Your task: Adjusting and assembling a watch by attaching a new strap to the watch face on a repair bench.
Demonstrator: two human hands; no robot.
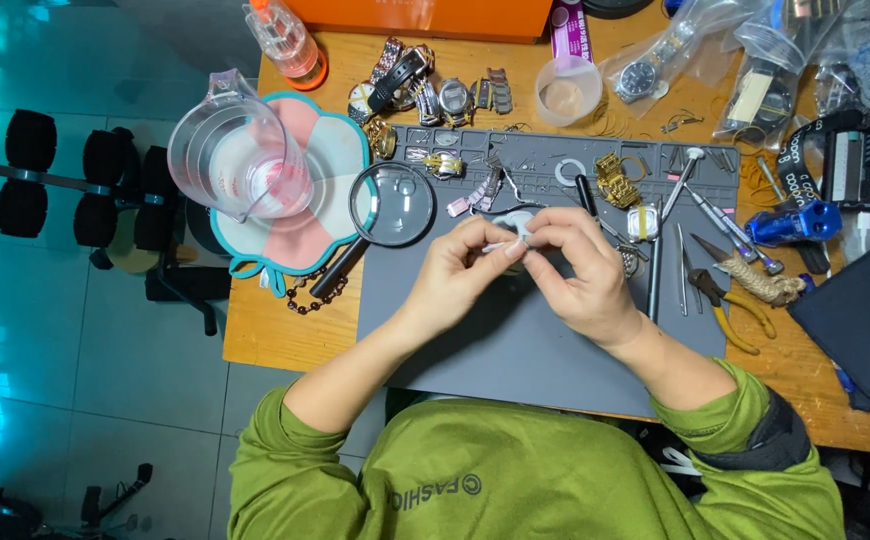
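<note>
Both forearms angle inward over a grey work mat (515,350), where the left hand (455,275) and right hand (580,275) meet, fingertips pinched together on a small white piece (515,235); a magnifying glass (392,205) lies just left.

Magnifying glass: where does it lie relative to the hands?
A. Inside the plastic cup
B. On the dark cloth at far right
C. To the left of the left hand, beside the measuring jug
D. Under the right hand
C: the magnifying glass lies left of the left hand, its lens next to the jug.
</note>
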